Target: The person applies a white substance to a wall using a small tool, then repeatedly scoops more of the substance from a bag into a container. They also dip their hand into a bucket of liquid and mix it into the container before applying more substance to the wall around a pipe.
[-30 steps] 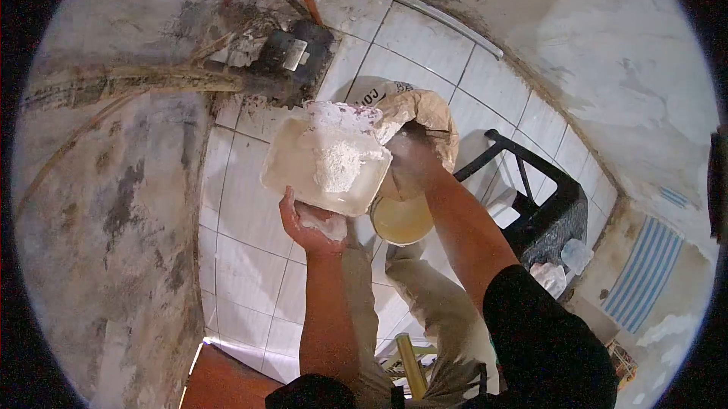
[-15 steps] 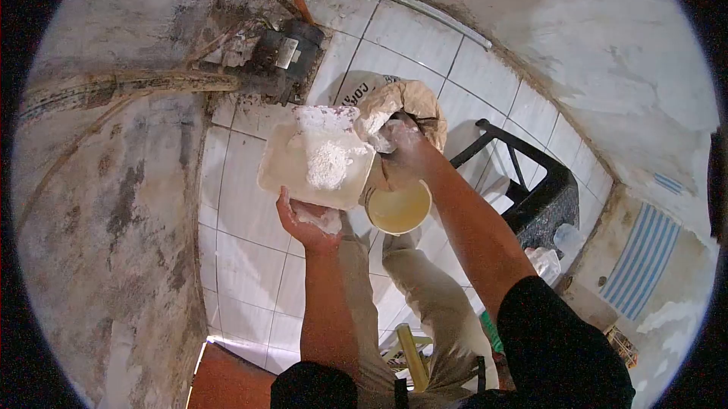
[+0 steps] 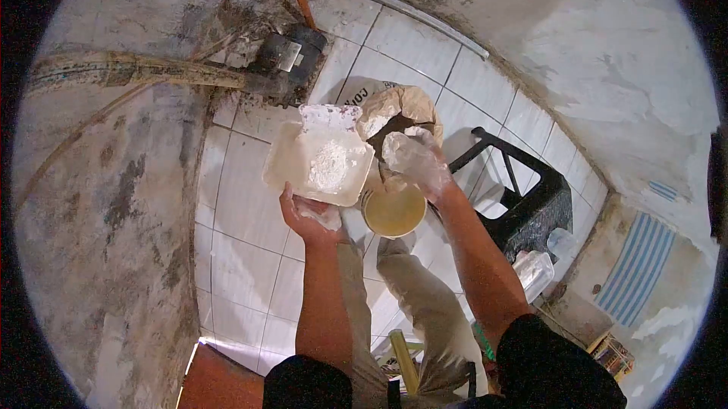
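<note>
My left hand (image 3: 312,215) holds a whitish plastic tub (image 3: 280,162) from below at its near edge. White powder (image 3: 328,166) lies in the tub, and a flat pale piece with reddish specks (image 3: 330,117) shows at its far rim. My right hand (image 3: 415,160), coated in white, is curled over the near side of an open brown paper bag (image 3: 419,105); its fingers look closed around white powder, partly hidden. Just below that hand stands a round bucket (image 3: 394,212) with a yellowish inside.
A black plastic stool (image 3: 531,196) lies to the right, with a clear container (image 3: 535,272) near it. At upper left sits a dark box (image 3: 292,60) with a thick hose (image 3: 136,71). Stained walls close in around the tiled floor (image 3: 250,219).
My right hand has come out of the paper bag toward me, to its near rim. The powder in the tub now looks flatter and more spread. My left hand keeps holding the tub.
</note>
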The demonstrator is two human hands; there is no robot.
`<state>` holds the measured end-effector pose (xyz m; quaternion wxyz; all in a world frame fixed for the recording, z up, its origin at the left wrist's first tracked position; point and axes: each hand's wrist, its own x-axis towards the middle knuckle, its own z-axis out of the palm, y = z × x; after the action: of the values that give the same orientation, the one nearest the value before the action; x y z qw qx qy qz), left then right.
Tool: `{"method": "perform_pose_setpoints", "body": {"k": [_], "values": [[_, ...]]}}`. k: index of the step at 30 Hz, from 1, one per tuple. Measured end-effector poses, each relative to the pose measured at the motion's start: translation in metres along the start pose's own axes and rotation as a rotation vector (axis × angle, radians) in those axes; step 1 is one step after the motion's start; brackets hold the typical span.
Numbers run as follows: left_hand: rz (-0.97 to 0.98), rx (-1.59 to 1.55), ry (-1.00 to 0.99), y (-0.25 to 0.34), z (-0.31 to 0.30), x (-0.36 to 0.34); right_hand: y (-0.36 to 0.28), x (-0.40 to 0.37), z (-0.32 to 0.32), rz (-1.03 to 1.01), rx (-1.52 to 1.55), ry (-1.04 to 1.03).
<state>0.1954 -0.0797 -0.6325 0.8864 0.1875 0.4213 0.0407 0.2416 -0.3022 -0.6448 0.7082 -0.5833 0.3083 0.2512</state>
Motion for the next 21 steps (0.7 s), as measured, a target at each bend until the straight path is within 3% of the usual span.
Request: {"method": "perform_pose_setpoints", "body": {"k": [1, 3, 7, 16, 20, 21], "values": [[0.001, -0.002, 0.001, -0.001, 0.002, -0.002, -0.006, -0.009, 0.002, 0.0, -0.002, -0.002], [0.004, 0.008, 0.002, -0.003, 0.008, -0.005, -0.014, -0.025, 0.003, 0.009, 0.336, -0.044], [0.001, -0.038, -0.031, -0.008, 0.007, -0.003, -0.033, -0.049, 0.011, -0.144, 0.302, -0.072], [-0.093, -0.082, -0.11, -0.025, 0.01, -0.007, -0.047, -0.074, 0.034, -0.431, -0.013, -0.129], [-0.111, -0.077, -0.111, -0.035, 0.009, -0.009, -0.049, -0.093, 0.062, -0.451, -0.266, 0.024], [-0.114, -0.069, -0.112, -0.036, 0.011, -0.011, -0.041, -0.092, 0.059, -0.548, -0.572, 0.043]]}}
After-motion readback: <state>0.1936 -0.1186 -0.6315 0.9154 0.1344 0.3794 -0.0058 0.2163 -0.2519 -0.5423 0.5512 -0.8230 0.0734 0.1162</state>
